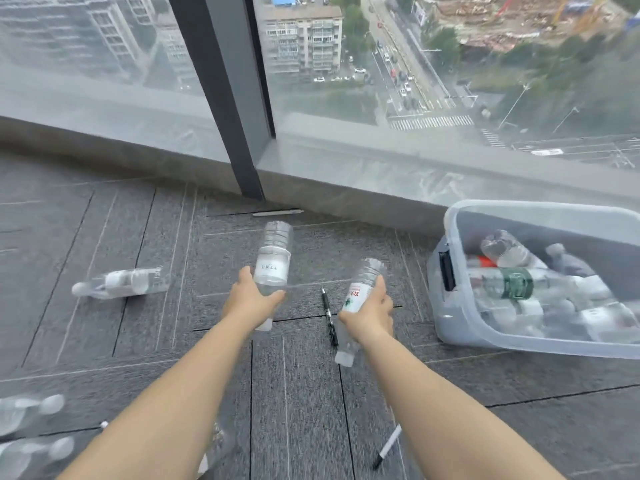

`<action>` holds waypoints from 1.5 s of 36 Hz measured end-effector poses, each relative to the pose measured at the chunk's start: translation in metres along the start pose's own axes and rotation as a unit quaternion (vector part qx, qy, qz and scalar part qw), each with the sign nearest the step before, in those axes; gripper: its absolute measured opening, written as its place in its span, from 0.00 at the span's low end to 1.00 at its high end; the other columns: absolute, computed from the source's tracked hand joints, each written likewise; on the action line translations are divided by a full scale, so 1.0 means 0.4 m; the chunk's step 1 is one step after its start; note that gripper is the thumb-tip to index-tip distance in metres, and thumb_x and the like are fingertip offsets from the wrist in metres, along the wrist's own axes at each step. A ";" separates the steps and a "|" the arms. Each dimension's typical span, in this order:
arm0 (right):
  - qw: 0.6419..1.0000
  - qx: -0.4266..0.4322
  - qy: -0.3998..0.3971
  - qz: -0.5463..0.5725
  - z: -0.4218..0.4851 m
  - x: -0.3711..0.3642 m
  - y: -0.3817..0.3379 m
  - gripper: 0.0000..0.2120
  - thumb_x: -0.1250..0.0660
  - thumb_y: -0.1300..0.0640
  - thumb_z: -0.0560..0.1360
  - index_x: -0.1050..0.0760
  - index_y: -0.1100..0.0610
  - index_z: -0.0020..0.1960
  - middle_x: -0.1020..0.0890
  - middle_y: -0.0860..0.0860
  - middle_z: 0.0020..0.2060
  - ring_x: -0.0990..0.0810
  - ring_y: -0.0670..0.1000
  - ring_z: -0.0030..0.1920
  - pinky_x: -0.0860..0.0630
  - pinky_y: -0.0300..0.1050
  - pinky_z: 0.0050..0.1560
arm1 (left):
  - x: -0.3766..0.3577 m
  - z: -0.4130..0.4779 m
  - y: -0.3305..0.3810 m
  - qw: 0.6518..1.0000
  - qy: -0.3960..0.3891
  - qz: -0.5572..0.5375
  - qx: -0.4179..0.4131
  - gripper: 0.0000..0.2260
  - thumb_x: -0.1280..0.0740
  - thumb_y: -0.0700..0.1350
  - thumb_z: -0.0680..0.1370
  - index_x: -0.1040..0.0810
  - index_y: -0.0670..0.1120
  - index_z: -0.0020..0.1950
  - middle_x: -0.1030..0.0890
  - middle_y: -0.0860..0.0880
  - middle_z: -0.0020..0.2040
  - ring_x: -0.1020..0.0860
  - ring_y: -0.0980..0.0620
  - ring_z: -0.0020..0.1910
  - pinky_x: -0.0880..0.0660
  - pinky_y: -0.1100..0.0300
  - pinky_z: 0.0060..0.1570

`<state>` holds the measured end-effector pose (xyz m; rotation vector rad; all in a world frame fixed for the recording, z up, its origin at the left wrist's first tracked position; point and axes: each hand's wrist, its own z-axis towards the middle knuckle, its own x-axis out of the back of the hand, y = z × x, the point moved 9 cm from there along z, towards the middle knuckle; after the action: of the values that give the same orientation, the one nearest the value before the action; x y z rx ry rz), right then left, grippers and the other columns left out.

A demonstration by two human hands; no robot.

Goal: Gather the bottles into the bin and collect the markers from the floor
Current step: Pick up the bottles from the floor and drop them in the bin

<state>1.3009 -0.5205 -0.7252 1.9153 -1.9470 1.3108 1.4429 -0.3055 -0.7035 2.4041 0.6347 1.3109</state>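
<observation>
**Two hands, each holding a water bottle, beside a half-filled bin**

Seen from the wearer's head, looking down at grey carpet (104,341) by a tall window (381,81).

The left hand (251,301) has its fingers curled round a clear bottle (273,258) held above the floor. Its white label carries a few dark characters, too blurred to read. The right hand (372,315) grips a second bottle (364,282), whose white label shows red characters and a small green mark, also unreadable. Its cap end points down towards the wearer.

To the right, a translucent bin (448,317) sits on the carpet against the window ledge, holding a pile of clear bottles. One of these, the green-label bottle (512,282), has print too small to read.

A floor bottle (121,282) lies on its side to the left. Two blurred bottles (27,414) lie at the lower left edge.

A black pen (329,317) lies on the carpet between the hands. A marker (388,445) lies beneath the right forearm, and a grey pen (277,213) lies by the window frame.
</observation>
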 end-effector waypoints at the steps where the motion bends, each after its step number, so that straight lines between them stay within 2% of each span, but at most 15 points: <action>1: 1.000 0.001 0.001 0.014 -0.030 0.036 -0.024 0.50 0.29 0.52 0.70 0.63 0.46 0.77 0.39 0.56 0.72 0.30 0.62 0.64 0.30 0.58 0.63 | 0.026 -0.029 0.023 1.000 -0.004 -0.006 0.003 0.41 0.29 0.54 0.73 0.50 0.50 0.77 0.33 0.44 0.72 0.26 0.43 0.60 0.26 0.47 0.56; 3: 0.998 0.003 0.007 0.055 -0.092 0.119 -0.073 0.50 0.29 0.50 0.69 0.62 0.45 0.77 0.32 0.56 0.68 0.27 0.61 0.62 0.28 0.56 0.62 | 0.079 -0.098 0.085 1.000 -0.010 -0.015 0.001 0.40 0.30 0.53 0.74 0.50 0.49 0.77 0.33 0.44 0.72 0.26 0.45 0.53 0.26 0.51 0.51; 6: 0.991 0.000 0.009 0.137 -0.188 0.266 -0.136 0.52 0.28 0.49 0.65 0.61 0.43 0.76 0.26 0.56 0.63 0.23 0.59 0.57 0.25 0.57 0.59 | 0.161 -0.211 0.203 1.000 -0.019 -0.016 -0.012 0.39 0.30 0.53 0.73 0.49 0.49 0.77 0.32 0.44 0.71 0.26 0.44 0.58 0.29 0.53 0.48; 12: 0.964 -0.032 0.034 0.263 -0.404 0.642 -0.199 0.48 0.29 0.56 0.69 0.59 0.51 0.77 0.27 0.58 0.62 0.23 0.56 0.50 0.25 0.48 0.49 | 0.307 -0.468 0.500 0.996 -0.066 -0.020 -0.050 0.38 0.29 0.54 0.73 0.45 0.48 0.76 0.29 0.45 0.69 0.26 0.44 0.62 0.28 0.49 0.57; 15: 0.948 -0.061 0.057 0.308 -0.506 0.826 -0.187 0.48 0.29 0.57 0.70 0.58 0.55 0.77 0.27 0.59 0.61 0.26 0.56 0.49 0.27 0.48 0.51 | 0.371 -0.603 0.654 0.993 -0.090 -0.028 -0.070 0.38 0.29 0.53 0.73 0.45 0.48 0.76 0.29 0.45 0.69 0.27 0.44 0.64 0.28 0.46 0.60; 18: 0.936 -0.083 0.075 0.335 -0.608 0.997 -0.173 0.44 0.30 0.58 0.73 0.57 0.57 0.76 0.30 0.57 0.57 0.30 0.56 0.50 0.33 0.46 0.48 | 0.427 -0.727 0.795 0.990 -0.112 -0.024 -0.087 0.36 0.29 0.53 0.73 0.43 0.48 0.76 0.28 0.45 0.69 0.27 0.44 0.64 0.29 0.52 0.57; 24: 0.906 -0.139 0.113 0.385 -0.741 1.230 -0.132 0.47 0.27 0.56 0.70 0.55 0.59 0.77 0.30 0.57 0.59 0.28 0.58 0.52 0.26 0.53 0.56 | 0.497 -0.917 1.001 0.982 -0.151 -0.035 -0.112 0.35 0.28 0.56 0.70 0.39 0.50 0.73 0.25 0.47 0.64 0.25 0.46 0.59 0.26 0.50 0.58; 27: 0.883 -0.157 0.122 0.425 -0.774 1.299 -0.118 0.48 0.25 0.54 0.68 0.53 0.57 0.76 0.32 0.60 0.65 0.26 0.60 0.58 0.25 0.56 0.61 | 0.504 -0.972 1.069 0.979 -0.156 -0.044 -0.124 0.34 0.27 0.57 0.68 0.35 0.50 0.70 0.24 0.48 0.61 0.24 0.48 0.55 0.25 0.51 0.56; 30: 0.864 -0.157 0.105 0.467 -0.773 1.346 -0.127 0.48 0.27 0.49 0.70 0.57 0.54 0.77 0.35 0.57 0.70 0.26 0.61 0.63 0.24 0.51 0.55 | 0.493 -1.000 1.130 0.977 -0.159 -0.043 -0.137 0.31 0.27 0.54 0.70 0.35 0.48 0.70 0.23 0.48 0.60 0.24 0.50 0.52 0.28 0.57 0.50; 32: 0.854 -0.149 0.080 0.492 -0.760 1.369 -0.140 0.44 0.31 0.48 0.74 0.57 0.50 0.78 0.37 0.56 0.72 0.27 0.61 0.64 0.24 0.50 0.56 | 0.480 -1.006 1.161 0.975 -0.166 -0.049 -0.140 0.31 0.27 0.52 0.71 0.35 0.49 0.70 0.22 0.48 0.58 0.23 0.49 0.52 0.27 0.57 0.45; 35: 0.853 -0.128 0.033 0.504 -0.743 1.392 -0.149 0.31 0.37 0.48 0.79 0.48 0.50 0.76 0.37 0.58 0.73 0.24 0.60 0.59 0.25 0.51 0.61 | 0.463 -1.012 1.198 0.975 -0.165 -0.035 -0.148 0.31 0.28 0.54 0.71 0.36 0.50 0.70 0.23 0.50 0.57 0.23 0.49 0.51 0.30 0.59 0.38; 39: 0.875 -0.113 0.018 0.470 -0.737 1.419 -0.129 0.25 0.40 0.48 0.80 0.38 0.58 0.72 0.28 0.58 0.66 0.21 0.59 0.53 0.22 0.49 0.55 | 0.431 -1.014 1.218 0.974 -0.166 -0.024 -0.153 0.30 0.28 0.54 0.71 0.36 0.51 0.69 0.23 0.50 0.54 0.23 0.49 0.49 0.28 0.57 0.40; 43: 0.878 -0.142 0.042 0.456 -0.732 1.444 -0.074 0.24 0.39 0.49 0.78 0.36 0.59 0.70 0.23 0.55 0.52 0.19 0.56 0.47 0.21 0.43 0.39 | 0.404 -1.018 1.221 0.973 -0.169 -0.009 -0.159 0.29 0.27 0.53 0.71 0.35 0.50 0.68 0.23 0.50 0.52 0.23 0.50 0.48 0.26 0.55 0.46; 48: 0.873 -0.154 0.062 0.459 -0.729 1.476 -0.030 0.24 0.40 0.49 0.79 0.36 0.62 0.70 0.24 0.59 0.59 0.20 0.58 0.54 0.23 0.43 0.40 | 0.382 -1.028 1.225 0.970 -0.181 0.010 -0.162 0.30 0.27 0.53 0.71 0.36 0.49 0.68 0.24 0.51 0.51 0.23 0.51 0.46 0.27 0.56 0.43; 54: 0.875 -0.146 0.068 0.457 -0.726 1.499 -0.010 0.23 0.40 0.50 0.80 0.34 0.63 0.69 0.24 0.61 0.60 0.21 0.54 0.44 0.23 0.44 0.41 | 0.356 -1.038 1.226 0.967 -0.193 0.017 -0.162 0.30 0.26 0.53 0.70 0.34 0.49 0.67 0.22 0.50 0.53 0.22 0.50 0.48 0.24 0.54 0.47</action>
<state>1.0489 -0.7950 -0.1728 0.6996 -2.8792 1.1184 1.2684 -0.6156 -0.1498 2.3064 0.2467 0.8390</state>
